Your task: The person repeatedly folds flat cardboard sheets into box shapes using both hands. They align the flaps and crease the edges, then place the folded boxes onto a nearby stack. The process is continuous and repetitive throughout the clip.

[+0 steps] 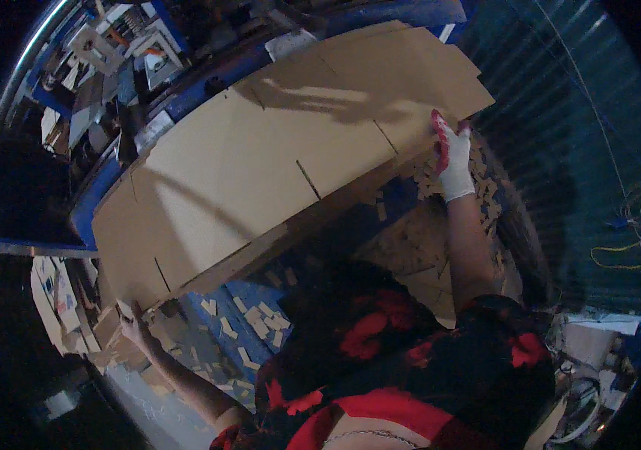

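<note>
The cardboard sheet (260, 176) spans the gap between the 2 sets of fingers and spreads out beyond them, away from the body! Its long axis slants from the left fingers up to the right fingers, then a little past those. Left hand (130, 322) is right at the near left corner, touching; are its fingers clamped on the board? Can't tell, too small from here. Right hand (453, 161), gloved in white and red, is at the near edge toward the other end, thumb over the top face and apart from the rest; no telling whether it pinches. Neither hand is nearer, each has its own end!

And the sheet itself: broad, plain brown, 3 dark slits running in from the near edge, bar-like shadows across its face. Beyond it from the fingers, a blue rail (193, 97); between the fingers and the body, scattered offcuts (259, 324).
</note>
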Demonstrator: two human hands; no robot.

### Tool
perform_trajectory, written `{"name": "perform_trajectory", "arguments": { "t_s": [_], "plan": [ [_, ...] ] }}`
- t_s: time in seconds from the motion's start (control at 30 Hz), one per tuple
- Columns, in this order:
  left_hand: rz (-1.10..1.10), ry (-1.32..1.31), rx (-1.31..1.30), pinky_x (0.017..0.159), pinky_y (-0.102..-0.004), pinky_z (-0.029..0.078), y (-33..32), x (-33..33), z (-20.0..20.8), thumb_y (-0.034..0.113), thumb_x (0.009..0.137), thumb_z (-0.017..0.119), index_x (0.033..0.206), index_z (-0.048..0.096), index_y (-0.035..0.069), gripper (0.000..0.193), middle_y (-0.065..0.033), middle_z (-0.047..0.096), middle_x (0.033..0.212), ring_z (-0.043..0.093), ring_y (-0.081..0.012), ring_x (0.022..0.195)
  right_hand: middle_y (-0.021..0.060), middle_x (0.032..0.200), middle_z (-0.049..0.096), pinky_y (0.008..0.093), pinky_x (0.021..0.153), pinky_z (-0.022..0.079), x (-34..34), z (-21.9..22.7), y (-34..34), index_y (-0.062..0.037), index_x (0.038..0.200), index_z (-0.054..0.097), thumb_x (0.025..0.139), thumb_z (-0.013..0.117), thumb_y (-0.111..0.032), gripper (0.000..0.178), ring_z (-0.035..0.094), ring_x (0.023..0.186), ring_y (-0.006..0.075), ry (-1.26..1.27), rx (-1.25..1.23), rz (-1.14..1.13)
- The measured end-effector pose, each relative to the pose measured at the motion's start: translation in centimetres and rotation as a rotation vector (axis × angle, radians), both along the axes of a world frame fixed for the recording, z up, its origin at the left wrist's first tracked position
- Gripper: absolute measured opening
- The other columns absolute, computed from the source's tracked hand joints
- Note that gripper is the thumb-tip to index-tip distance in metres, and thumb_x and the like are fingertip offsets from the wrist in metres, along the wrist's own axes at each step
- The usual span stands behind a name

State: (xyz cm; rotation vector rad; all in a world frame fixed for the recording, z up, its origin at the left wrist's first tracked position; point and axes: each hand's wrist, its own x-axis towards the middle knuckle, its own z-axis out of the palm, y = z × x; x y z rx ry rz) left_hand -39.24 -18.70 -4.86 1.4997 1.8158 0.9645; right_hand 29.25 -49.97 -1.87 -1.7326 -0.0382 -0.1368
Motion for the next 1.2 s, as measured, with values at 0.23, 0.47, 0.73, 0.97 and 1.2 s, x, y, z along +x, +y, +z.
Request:
{"name": "perform_trajectory", "arguments": {
  "t_s": [0.23, 0.47, 0.73, 0.97, 1.2],
  "plan": [
    [0.169, 0.191, -0.031, 0.078, -0.0357, 0.049, 0.6, -0.3, 1.0, 0.03, 0.072, 0.079, 0.12, 0.057, -0.003, 0.062, -0.015, 0.063, 0.111, 0.059, -0.0209, 0.096, 0.0065, 0.119, 0.057, 0.0425, 0.087, 0.046, 0.4, -0.7, 0.1, -0.0111, 0.128, 0.041, 0.086, 0.063, -0.016, 0.048, 0.055, 0.107, 0.0203, 0.354, 0.341, 0.352],
    [0.191, 0.555, -0.058, 0.095, -0.0444, 0.043, -2.3, 3.4, 4.0, 0.052, 0.061, 0.08, 0.128, 0.053, 0.004, 0.087, -0.0214, 0.052, 0.123, 0.057, -0.0336, 0.106, 0.008, 0.117, 0.059, 0.0405, 0.086, 0.047, -0.3, -0.7, 0.1, -0.0075, 0.129, 0.042, 0.088, 0.06, -0.019, 0.046, 0.058, 0.105, 0.0216, 0.383, 0.333, 0.426],
    [0.241, 0.476, 0.219, 0.09, -0.0492, 0.041, -0.3, 4.7, 1.3, 0.047, 0.063, 0.081, 0.128, 0.046, -0.002, 0.088, -0.0233, 0.049, 0.121, 0.049, -0.0374, 0.108, 0.0128, 0.122, 0.056, 0.0326, 0.093, 0.045, 3.7, -2.2, -1.3, -0.0036, 0.136, 0.037, 0.082, 0.066, -0.007, 0.062, 0.056, 0.107, 0.0223, -0.34, -0.22, 0.194],
    [0.231, -0.684, 0.192, 0.07, -0.0349, 0.049, -5.9, 9.4, 1.6, 0.022, 0.082, 0.071, 0.108, 0.049, -0.001, 0.041, -0.0097, 0.053, 0.088, 0.056, -0.0211, 0.082, 0.0056, 0.102, 0.057, 0.0254, 0.072, 0.05, -3.8, 5.9, -0.4, -0.0016, 0.122, 0.044, 0.084, 0.062, -0.002, 0.042, 0.058, 0.082, 0.0159, -0.012, 0.218, 0.569],
    [0.256, -1.431, -0.112, 0.079, -0.0431, 0.048, -7.7, 10.4, 1.9, 0.023, 0.089, 0.064, 0.11, 0.052, 0.006, 0.031, -0.0078, 0.053, 0.093, 0.054, -0.0198, 0.084, 0.0044, 0.099, 0.058, 0.0276, 0.075, 0.048, -5.8, 7.9, -3.4, -0.0015, 0.111, 0.051, 0.084, 0.058, 0.0, 0.028, 0.056, 0.086, 0.0137, -0.2, -0.185, 0.669]
  ]
}}
